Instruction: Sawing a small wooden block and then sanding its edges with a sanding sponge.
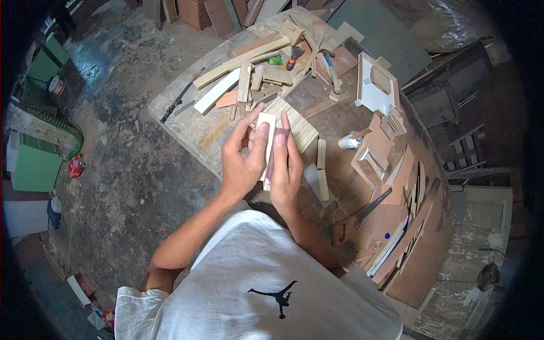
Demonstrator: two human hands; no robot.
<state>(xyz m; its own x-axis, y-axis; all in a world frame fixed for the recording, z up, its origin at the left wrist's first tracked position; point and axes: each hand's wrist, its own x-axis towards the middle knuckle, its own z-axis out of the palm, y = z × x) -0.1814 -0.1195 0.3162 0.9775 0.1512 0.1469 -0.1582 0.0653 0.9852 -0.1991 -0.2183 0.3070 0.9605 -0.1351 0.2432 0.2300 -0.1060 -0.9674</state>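
My left hand [242,161] is closed around a small pale wooden block [267,120], its thumb flat on the upper face. Pressed to the block's right edge is a dark reddish strip that looks like sandpaper [271,164], gripped by my right hand [288,170] with the thumb lying along it. Both hands are together in front of my chest, above the near edge of the wooden workbench [198,136]. Just beyond the fingers lies a striped light wood panel [300,127]. The palms hide part of the block and strip.
Wood offcuts [249,62] crowd the bench's far side, near a hammer [332,73]. On the right are a white bottle [348,141], a handsaw [371,208], and a white-faced wooden piece [371,85]. A green cabinet [38,164] stands at the far left on the stained floor.
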